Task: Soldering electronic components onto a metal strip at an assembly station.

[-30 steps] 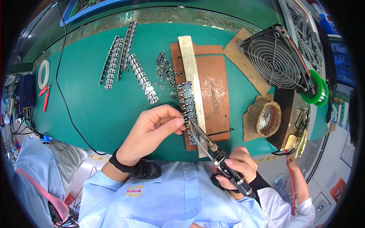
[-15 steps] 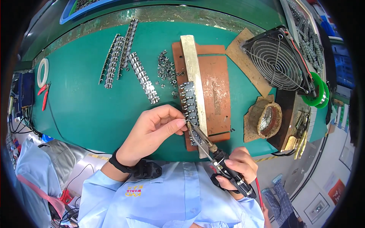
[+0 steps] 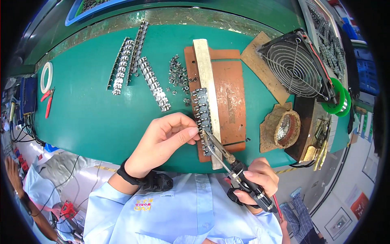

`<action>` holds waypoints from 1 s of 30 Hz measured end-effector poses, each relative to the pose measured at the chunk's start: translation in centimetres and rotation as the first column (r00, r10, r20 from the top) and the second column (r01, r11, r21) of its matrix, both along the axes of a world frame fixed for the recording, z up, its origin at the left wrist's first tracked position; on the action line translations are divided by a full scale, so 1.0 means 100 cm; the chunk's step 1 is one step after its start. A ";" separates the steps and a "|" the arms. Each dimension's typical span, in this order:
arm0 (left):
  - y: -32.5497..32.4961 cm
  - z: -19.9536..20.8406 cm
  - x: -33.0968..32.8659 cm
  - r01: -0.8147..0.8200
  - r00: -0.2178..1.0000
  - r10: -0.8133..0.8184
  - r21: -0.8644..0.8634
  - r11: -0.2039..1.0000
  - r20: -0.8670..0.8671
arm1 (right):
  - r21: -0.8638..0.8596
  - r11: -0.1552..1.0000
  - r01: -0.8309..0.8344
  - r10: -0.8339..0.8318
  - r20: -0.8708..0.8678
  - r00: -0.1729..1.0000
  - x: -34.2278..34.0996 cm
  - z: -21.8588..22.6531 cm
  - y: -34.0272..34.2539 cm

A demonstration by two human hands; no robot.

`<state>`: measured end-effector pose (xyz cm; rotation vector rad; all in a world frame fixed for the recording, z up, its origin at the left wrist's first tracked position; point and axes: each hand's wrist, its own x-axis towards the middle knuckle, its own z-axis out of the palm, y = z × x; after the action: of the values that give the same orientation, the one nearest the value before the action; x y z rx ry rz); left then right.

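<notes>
My right hand (image 3: pixel 260 181) is wrapped round a black soldering iron (image 3: pixel 248 179) with a thin metal feed tube along its shaft. The iron's tip reaches up and left to a row of small black components (image 3: pixel 203 107) with metal legs. This row lies along the left side of a pale straight bar (image 3: pixel 209 73) on a reddish-brown board (image 3: pixel 231 89). My left hand (image 3: pixel 160 136) is pinched at the row's lower part, right beside the iron tip. Whatever sits between its fingertips is too small to make out.
Left of the board lie loose metal clips (image 3: pixel 177 73) and several metal strips (image 3: pixel 154 83). A fan (image 3: pixel 294 65), a round solder-stained pot (image 3: pixel 287 129) and a green solder spool (image 3: pixel 339 97) stand right. Red pliers (image 3: pixel 48 103) and a white ring (image 3: pixel 46 77) lie far left.
The soldering iron and my right hand have shifted slightly right. My left hand stays in place. Another person's arm has come into view at the lower left.
</notes>
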<state>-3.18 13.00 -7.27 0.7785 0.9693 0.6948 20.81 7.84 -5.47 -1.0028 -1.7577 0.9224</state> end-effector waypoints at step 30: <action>-0.001 0.004 0.001 -0.020 1.000 0.020 -0.008 1.000 0.000 | 0.048 0.999 -0.019 0.015 0.075 0.997 -0.001 0.001 -0.007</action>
<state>-3.09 12.86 -6.91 0.7625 0.9803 0.7074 20.68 7.19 -5.36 -1.0036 -1.8453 0.8582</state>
